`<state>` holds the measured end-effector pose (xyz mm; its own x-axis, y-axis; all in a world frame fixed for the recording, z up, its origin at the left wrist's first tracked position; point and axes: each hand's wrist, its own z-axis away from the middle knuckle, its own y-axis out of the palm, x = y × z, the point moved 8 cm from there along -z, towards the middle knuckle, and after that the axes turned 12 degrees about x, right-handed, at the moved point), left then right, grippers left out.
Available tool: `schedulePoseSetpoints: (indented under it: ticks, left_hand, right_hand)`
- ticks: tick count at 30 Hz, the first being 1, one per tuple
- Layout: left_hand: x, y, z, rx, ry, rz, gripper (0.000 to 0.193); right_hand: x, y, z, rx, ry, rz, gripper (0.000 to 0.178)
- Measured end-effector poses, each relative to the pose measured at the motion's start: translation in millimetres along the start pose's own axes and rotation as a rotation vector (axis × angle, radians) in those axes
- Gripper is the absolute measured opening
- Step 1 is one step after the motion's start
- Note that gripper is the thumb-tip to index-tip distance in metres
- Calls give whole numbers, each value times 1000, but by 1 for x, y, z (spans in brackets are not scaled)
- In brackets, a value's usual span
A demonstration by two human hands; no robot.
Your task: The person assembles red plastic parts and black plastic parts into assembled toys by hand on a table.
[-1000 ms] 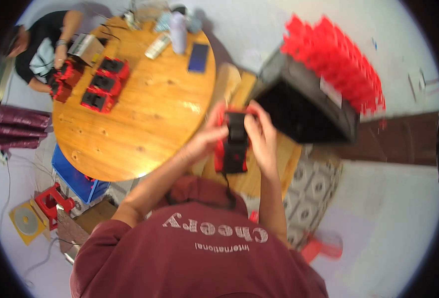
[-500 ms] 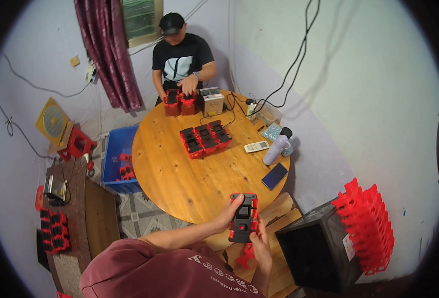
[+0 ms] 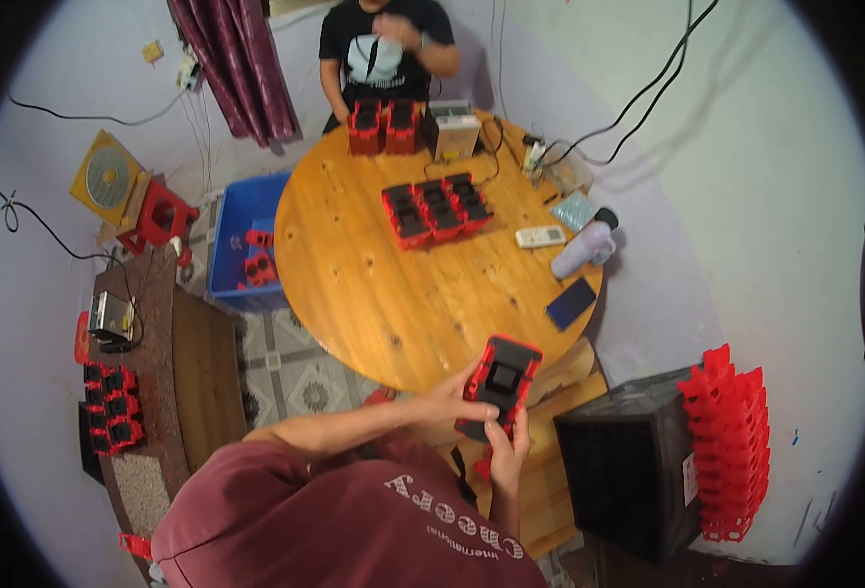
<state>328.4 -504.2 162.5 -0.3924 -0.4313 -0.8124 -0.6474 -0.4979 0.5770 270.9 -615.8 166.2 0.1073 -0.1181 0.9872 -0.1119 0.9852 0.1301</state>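
Observation:
A black-and-red plastic casing [image 3: 517, 360] with a square recess in its face is held tilted in front of me, off the near edge of the table. My left hand [image 3: 455, 396] is closed along its left side. My right hand [image 3: 511, 441] grips its lower end, the thumb lying on the black face. The fingers beneath the casing are mostly hidden. A piece of red plastic shows below my hands, partly covered. Farther off, a row of three similar casings [image 3: 436, 210] lies on the round wooden table [image 3: 354, 284].
Across the table a person [image 3: 384, 49] sits behind two upright casings [image 3: 382, 127] and a metal box [image 3: 452, 129]. At right are a remote [image 3: 540, 237], bottle [image 3: 581, 250] and phone [image 3: 571, 304]. A blue bin [image 3: 241, 225], black box [image 3: 624, 480] and stacked red parts [image 3: 728, 451] surround me.
The casing in my hands has tilted, and my right thumb has come onto its face. The other person's hand has lifted off the upright casings to the chest. My view has shifted downward.

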Motion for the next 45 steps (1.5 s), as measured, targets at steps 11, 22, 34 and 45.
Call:
schedulePoseSetpoints:
  ticks: [11, 22, 34, 45]
  left_hand:
    - [17, -43, 18, 85, -283, -408, 118]
    - [-49, -343, 88, -927, 292, -18, 55]
    - [-61, -447, 103, -1174, -152, -125, 82]
    - [58, -102, 11, -329, -183, -823, 47]
  right_hand:
    - [-22, -2, -45, -200, 90, -97, 60]
    - [-102, -9, -9, -213, 366, 328, 46]
    - [-187, -38, 100, -479, 481, 143, 46]
    - [-322, -177, 167, -616, 967, 720, 77]
